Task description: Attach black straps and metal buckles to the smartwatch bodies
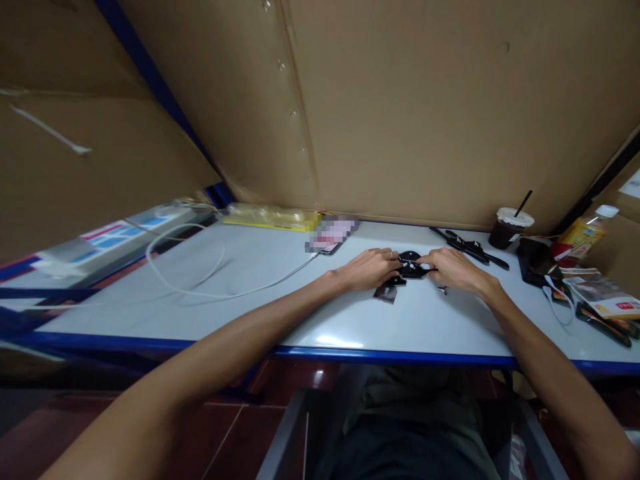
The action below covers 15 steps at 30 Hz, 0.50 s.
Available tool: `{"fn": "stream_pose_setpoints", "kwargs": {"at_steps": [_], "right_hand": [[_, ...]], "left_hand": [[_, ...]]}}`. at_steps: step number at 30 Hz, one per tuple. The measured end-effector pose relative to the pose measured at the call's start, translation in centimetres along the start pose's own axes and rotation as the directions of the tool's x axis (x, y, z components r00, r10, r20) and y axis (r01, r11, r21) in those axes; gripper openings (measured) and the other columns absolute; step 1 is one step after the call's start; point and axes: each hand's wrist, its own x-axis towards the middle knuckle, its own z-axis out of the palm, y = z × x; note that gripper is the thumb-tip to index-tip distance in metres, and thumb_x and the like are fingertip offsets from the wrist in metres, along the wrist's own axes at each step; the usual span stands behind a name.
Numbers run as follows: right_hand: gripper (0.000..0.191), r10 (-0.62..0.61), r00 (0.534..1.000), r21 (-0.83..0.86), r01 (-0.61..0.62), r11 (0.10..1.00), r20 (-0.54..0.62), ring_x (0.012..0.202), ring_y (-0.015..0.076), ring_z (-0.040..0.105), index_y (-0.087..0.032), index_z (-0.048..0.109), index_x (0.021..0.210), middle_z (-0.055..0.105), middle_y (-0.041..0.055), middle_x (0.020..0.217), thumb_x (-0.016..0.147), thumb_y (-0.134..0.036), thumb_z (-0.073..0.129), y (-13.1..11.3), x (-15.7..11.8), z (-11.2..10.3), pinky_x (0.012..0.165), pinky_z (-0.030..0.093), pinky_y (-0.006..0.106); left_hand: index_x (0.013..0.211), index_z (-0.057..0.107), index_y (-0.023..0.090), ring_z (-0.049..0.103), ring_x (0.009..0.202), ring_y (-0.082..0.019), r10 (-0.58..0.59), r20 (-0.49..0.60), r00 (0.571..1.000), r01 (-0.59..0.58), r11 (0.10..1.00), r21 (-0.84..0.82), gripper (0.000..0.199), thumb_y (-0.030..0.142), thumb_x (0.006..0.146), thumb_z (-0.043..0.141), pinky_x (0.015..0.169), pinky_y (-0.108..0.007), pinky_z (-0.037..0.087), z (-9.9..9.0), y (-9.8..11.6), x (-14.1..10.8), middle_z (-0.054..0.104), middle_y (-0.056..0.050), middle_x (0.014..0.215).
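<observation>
On the white tabletop, a small black part (411,269) with shiny silver spots lies between my two hands; its exact kind is hard to make out. My left hand (374,268) is closed on its left side, a ring on one finger. From the right, my right hand (449,269) has its fingers pinched at the part's right edge. Under and in front of my left fingers is a small dark square piece (385,293) with a printed patch. A little metal piece (443,290) rests just below my right hand.
Behind lie a phone (336,235) on a white cable (250,291), a yellow-edged plastic tray (270,217) and long black strips (470,248). At right stand an iced drink cup (509,230), a bottle (585,233) and a booklet (603,293). The table has a blue front edge (400,355).
</observation>
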Motion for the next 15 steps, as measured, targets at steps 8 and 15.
{"fn": "stream_pose_setpoints", "kwargs": {"at_steps": [8, 15], "right_hand": [[0.042, -0.019, 1.0, -0.025, 0.02, 0.999, 0.01, 0.08, 0.021, 0.062, -0.023, 0.077, 0.112, 0.074, 0.0096, 0.095, 0.08, -0.008, 0.054, 0.04, -0.02, -0.08, 0.067, 0.031, 0.032], [0.047, 0.001, 1.0, -0.005, -0.001, 1.0, -0.011, 0.079, 0.0213, 0.063, -0.024, 0.079, 0.115, 0.074, 0.01, 0.095, 0.078, -0.007, 0.055, 0.07, 0.04, 0.12, 0.068, 0.032, 0.033]], "left_hand": [[0.112, 0.071, 0.017, 0.065, 0.091, -0.021, -0.006, -0.004, 1.0, 0.006, 1.0, -0.025, 0.031, 0.026, 0.104, 0.043, 0.079, -0.033, 0.049, 0.09, -0.14, 0.03, 0.068, -0.01, 0.107], [0.13, 0.065, 0.016, 0.065, 0.096, -0.023, -0.028, 0.015, 0.999, 0.028, 0.999, -0.022, 0.035, 0.026, 0.103, 0.044, 0.082, -0.035, 0.05, -0.11, 0.04, 0.15, 0.069, -0.012, 0.112]]}}
